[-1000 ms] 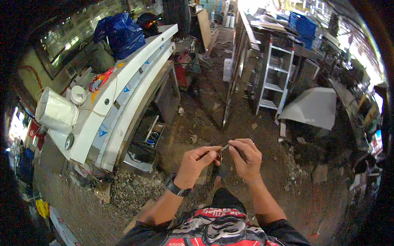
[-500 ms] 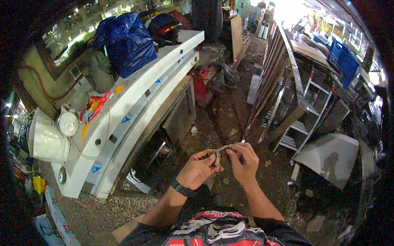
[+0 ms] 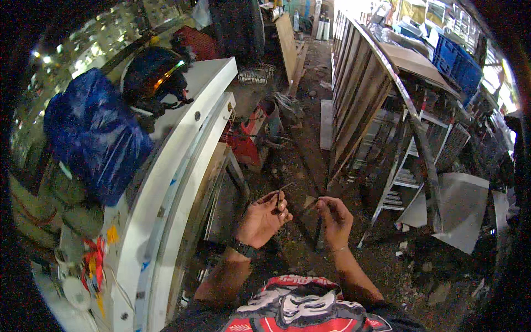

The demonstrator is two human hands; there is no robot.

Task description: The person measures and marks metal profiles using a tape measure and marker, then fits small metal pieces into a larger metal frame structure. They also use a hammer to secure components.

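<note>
Pinching thin strip [image 3: 279, 199] in L hand [image 3: 259, 220], mid-air out past R edge of white panels [image 3: 171, 149], w/ R hand [image 3: 335, 218] apart & closed, can't tell on what; could drop strip onto dark floor [image 3: 312, 66] & lose it by loosening thumb.
</note>
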